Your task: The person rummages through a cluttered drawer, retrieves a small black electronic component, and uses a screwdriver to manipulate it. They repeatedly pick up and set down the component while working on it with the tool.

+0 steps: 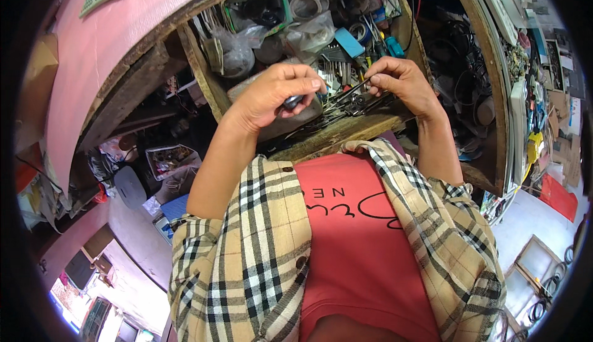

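My left hand (278, 92) is curled over the near part of an open wooden drawer (333, 137). Its fingers close around a small dark, rounded object (293, 101), mostly hidden by the palm, so its kind does not show. On the right, my right hand (404, 85) pinches a thin dark rod (354, 89) between thumb and forefinger. The rod slants down toward a heap of thin metal tools (336, 108) along the drawer's front. Between and beyond the hands lie a fanned set of grey keys (335, 56), a blue box (350, 42) and a teal handle (394, 46).
Plastic bags (312, 36) and a tape roll (306, 7) crowd the drawer's back. A pink tabletop (139, 27) with a rough wooden edge curves over the left. Tangled dark cables (460, 54) fill the space right of the drawer. A bin of small parts (173, 160) stands lower left.
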